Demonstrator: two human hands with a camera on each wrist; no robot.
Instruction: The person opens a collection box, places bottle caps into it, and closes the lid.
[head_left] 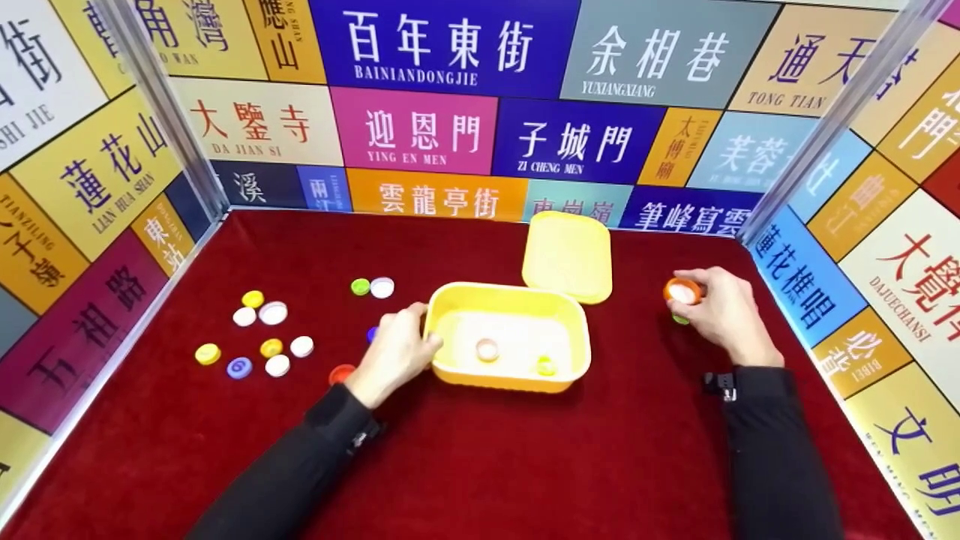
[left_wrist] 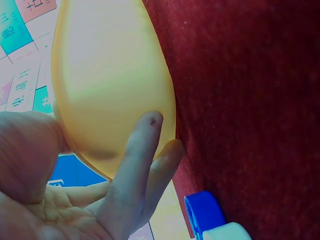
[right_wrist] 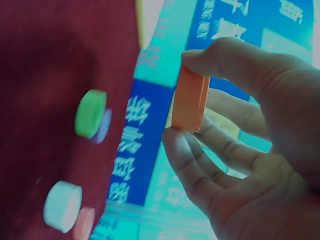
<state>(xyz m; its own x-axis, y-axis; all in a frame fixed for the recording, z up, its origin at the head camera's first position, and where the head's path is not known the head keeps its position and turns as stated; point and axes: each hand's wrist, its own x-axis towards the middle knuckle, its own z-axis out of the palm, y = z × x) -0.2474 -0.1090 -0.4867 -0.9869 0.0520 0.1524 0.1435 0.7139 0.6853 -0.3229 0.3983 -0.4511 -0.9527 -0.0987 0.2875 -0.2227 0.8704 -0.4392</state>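
At the left end of a yellow plastic container point(head_left: 510, 381), my left hand point(head_left: 397, 346) grips the wall, fingers point(left_wrist: 139, 155) against the outside and thumb across from them. Inside the container lie a pale orange-rimmed cap point(head_left: 487, 349) and a yellow cap point(head_left: 546, 366). Over on the right, my right hand point(head_left: 724, 315) pinches an orange bottle cap point(right_wrist: 189, 100) between thumb and fingertips, held above the cloth. Just below it is a green cap point(right_wrist: 90, 114), partly hidden by the hand in the head view.
A yellow lid point(head_left: 568, 256) lies behind the container. Several yellow, white and blue caps, such as a blue one point(head_left: 239, 367), are spread on the left of the red cloth point(head_left: 480, 465). A red cap point(head_left: 342, 373) sits by the left wrist. Printed walls point(head_left: 420, 135) enclose the table.
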